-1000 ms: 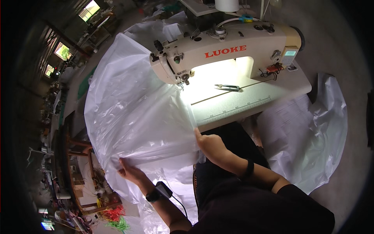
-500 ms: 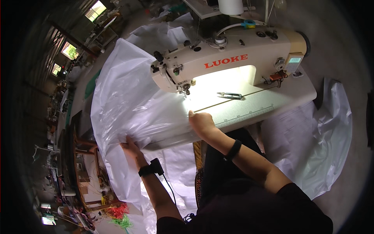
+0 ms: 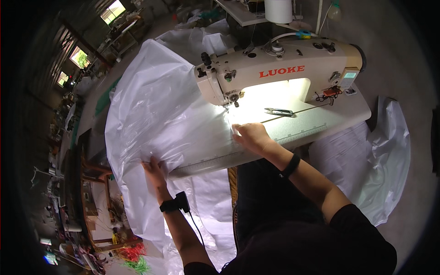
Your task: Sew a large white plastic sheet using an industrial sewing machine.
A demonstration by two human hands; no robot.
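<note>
A large white plastic sheet (image 3: 151,101) spreads over the left part of the sewing machine bed and hangs down its left side. My right hand (image 3: 255,137) pinches the sheet's right edge just in front of the needle area, its fingers curled close to the bed. At the bed's front left corner, my left hand (image 3: 155,173) grips the sheet, with some fingers hidden in its folds. The industrial sewing machine (image 3: 275,68) stands over the sheet's edge, its lamp lighting the needle area brightly. Thread snips (image 3: 279,112) lie on the bed beyond my right hand.
More white sheeting (image 3: 385,156) hangs at the bed's right end. A white thread cone (image 3: 277,11) stands behind the machine. A control box (image 3: 348,78) sits on the machine's right side. Red and green strands (image 3: 133,252) lie low on the left, beside a wooden frame (image 3: 98,172).
The view has shifted, so the machine appears farther right. My right hand still pinches the sheet's edge, slightly nearer the needle, with its fingers more curled. My left hand keeps its hold.
</note>
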